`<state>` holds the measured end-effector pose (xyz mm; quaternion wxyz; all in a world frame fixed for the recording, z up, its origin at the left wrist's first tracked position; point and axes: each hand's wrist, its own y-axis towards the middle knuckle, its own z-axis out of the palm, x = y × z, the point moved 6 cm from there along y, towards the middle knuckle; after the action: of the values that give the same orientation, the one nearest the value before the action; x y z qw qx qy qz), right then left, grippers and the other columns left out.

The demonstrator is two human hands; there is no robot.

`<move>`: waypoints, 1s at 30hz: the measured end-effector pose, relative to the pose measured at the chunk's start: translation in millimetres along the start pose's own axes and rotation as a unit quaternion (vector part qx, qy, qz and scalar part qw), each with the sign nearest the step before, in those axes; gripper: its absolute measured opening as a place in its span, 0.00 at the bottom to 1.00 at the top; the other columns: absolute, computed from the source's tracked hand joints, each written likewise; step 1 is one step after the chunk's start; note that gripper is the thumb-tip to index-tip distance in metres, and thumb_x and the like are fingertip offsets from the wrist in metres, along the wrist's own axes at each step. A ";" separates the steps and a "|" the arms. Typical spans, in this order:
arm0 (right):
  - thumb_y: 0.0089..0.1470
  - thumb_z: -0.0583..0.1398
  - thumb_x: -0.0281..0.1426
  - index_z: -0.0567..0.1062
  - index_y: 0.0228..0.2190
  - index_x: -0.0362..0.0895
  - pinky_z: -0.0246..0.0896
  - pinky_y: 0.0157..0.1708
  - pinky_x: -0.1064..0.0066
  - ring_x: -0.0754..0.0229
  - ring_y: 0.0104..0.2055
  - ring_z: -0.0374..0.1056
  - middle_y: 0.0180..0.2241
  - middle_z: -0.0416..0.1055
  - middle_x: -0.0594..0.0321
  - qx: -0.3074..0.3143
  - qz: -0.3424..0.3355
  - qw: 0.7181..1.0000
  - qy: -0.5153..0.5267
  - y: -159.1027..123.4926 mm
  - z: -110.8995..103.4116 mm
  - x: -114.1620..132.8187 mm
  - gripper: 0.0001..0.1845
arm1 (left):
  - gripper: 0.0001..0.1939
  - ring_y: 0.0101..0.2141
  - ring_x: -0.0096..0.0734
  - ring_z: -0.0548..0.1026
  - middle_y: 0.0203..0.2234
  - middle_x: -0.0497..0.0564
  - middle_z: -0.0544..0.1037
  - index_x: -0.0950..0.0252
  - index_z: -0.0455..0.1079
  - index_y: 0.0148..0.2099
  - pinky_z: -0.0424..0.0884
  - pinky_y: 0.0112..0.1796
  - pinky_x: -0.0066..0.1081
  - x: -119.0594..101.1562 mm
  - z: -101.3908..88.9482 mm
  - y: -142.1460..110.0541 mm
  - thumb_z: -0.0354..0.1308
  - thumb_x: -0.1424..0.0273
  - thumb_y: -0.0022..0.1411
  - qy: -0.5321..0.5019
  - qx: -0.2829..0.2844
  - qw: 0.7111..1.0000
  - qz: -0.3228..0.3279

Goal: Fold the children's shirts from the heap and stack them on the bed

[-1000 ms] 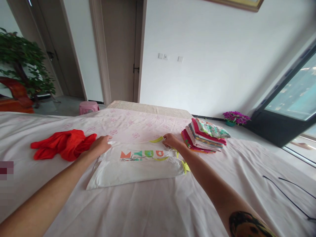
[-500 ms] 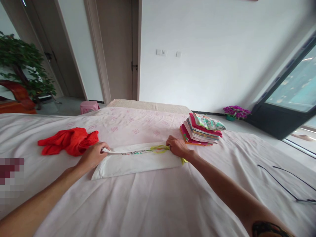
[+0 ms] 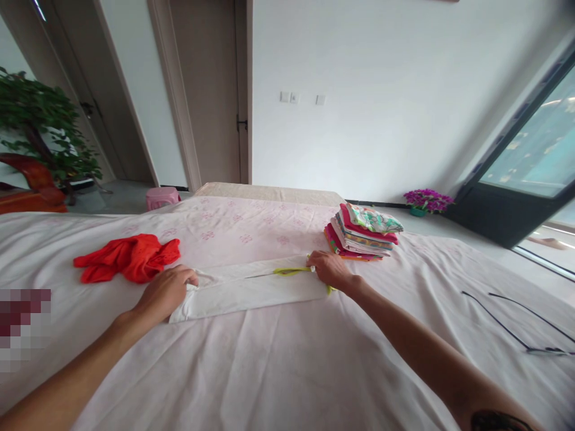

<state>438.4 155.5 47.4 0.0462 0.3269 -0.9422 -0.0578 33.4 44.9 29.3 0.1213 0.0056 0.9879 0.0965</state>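
Note:
A white garment (image 3: 251, 299) with yellow trim lies in a long folded strip on the pale bed sheet. At its left end my left hand (image 3: 173, 287) is closed, fingers curled over the fabric's edge. My right hand (image 3: 329, 268) pinches the right end, where the yellow trim (image 3: 291, 271) runs along the fold. Part of each end is hidden beneath the fingers. A crumpled red cloth (image 3: 130, 257) lies just beyond my left hand. Behind my right hand rises a stack of folded clothes (image 3: 362, 236), with a white, green-and-orange patterned piece on top.
Dark-framed glasses (image 3: 530, 348) rest on the sheet at the right. Past the bed (image 3: 251, 359) are a pink stool (image 3: 162, 196), a pot of purple flowers (image 3: 426, 202), a leafy plant (image 3: 40, 120) and a reddish wooden chair (image 3: 33, 185).
Both hands have drawn the garment's far flap toward me and down, so the printed pattern along the fold is now covered. The view has shifted slightly.

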 end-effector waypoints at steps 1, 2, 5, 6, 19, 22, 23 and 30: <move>0.54 0.52 0.18 0.81 0.40 0.48 0.59 0.44 0.73 0.59 0.47 0.70 0.45 0.76 0.60 -0.019 0.017 1.000 0.013 0.4 -4.0 -1.1 0.22 | 0.17 0.44 0.40 0.76 0.39 0.52 0.80 0.60 0.76 0.35 0.67 0.49 0.37 -5.8 -5.1 0.8 0.48 0.80 0.50 0.021 -0.014 1.000 0.008; 0.54 0.51 0.18 0.80 0.42 0.48 0.60 0.45 0.73 0.59 0.48 0.70 0.46 0.75 0.61 -0.041 0.037 0.998 0.025 1.7 -8.3 -0.7 0.23 | 0.18 0.45 0.40 0.76 0.40 0.53 0.81 0.60 0.76 0.35 0.66 0.51 0.39 -14.4 -9.6 2.4 0.47 0.80 0.50 0.035 -0.032 0.999 0.021; 0.60 0.49 0.21 0.76 0.50 0.45 0.60 0.50 0.71 0.59 0.51 0.69 0.51 0.73 0.58 -0.092 0.058 0.993 0.049 9.8 -14.9 17.8 0.23 | 0.21 0.51 0.37 0.74 0.47 0.54 0.79 0.63 0.76 0.42 0.63 0.57 0.37 -52.5 -9.0 11.4 0.44 0.79 0.56 0.011 -0.063 0.996 0.067; 0.62 0.48 0.24 0.73 0.53 0.43 0.59 0.53 0.70 0.57 0.54 0.68 0.53 0.72 0.55 -0.099 0.049 0.993 0.050 13.4 -13.3 29.6 0.23 | 0.23 0.53 0.36 0.73 0.49 0.54 0.78 0.65 0.76 0.46 0.63 0.57 0.35 -66.4 -2.8 15.0 0.42 0.79 0.58 -0.008 -0.060 0.995 0.077; 0.65 0.47 0.48 0.59 0.64 0.33 0.37 0.67 0.49 0.42 0.70 0.43 0.67 0.48 0.40 -0.035 0.069 0.996 -0.044 -0.3 51.3 49.3 0.38 | 0.29 0.66 0.46 0.55 0.67 0.58 0.58 0.60 0.59 0.68 0.52 0.63 0.48 -74.6 64.0 3.9 0.44 0.56 0.69 0.073 -0.013 0.989 0.131; 0.65 0.46 0.49 0.56 0.65 0.34 0.36 0.66 0.46 0.42 0.70 0.42 0.68 0.46 0.40 -0.008 0.118 0.992 -0.037 -7.4 48.1 30.7 0.39 | 0.30 0.66 0.48 0.55 0.67 0.60 0.58 0.61 0.59 0.68 0.52 0.62 0.49 -60.6 60.7 -3.0 0.44 0.55 0.68 0.087 -0.014 0.990 0.112; 0.65 0.46 0.49 0.55 0.66 0.34 0.36 0.66 0.44 0.42 0.70 0.42 0.68 0.46 0.40 0.005 0.129 0.991 -0.033 -9.4 47.1 26.8 0.39 | 0.30 0.66 0.49 0.55 0.67 0.60 0.58 0.61 0.59 0.68 0.52 0.62 0.50 -56.3 60.0 -4.7 0.45 0.55 0.68 0.087 -0.018 0.990 0.107; 0.67 0.46 0.44 0.59 0.65 0.38 0.38 0.65 0.43 0.42 0.70 0.45 0.68 0.48 0.42 0.013 0.159 0.986 -0.046 -19.1 27.4 20.6 0.33 | 0.26 0.58 0.38 0.69 0.56 0.58 0.74 0.67 0.72 0.55 0.61 0.59 0.35 -9.8 42.8 -5.4 0.39 0.60 0.69 -0.024 -0.070 0.997 0.003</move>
<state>430.5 129.9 18.6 0.0072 0.1705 -0.9839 -0.0522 53.4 47.4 -10.1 0.1451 0.0029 0.9754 0.1657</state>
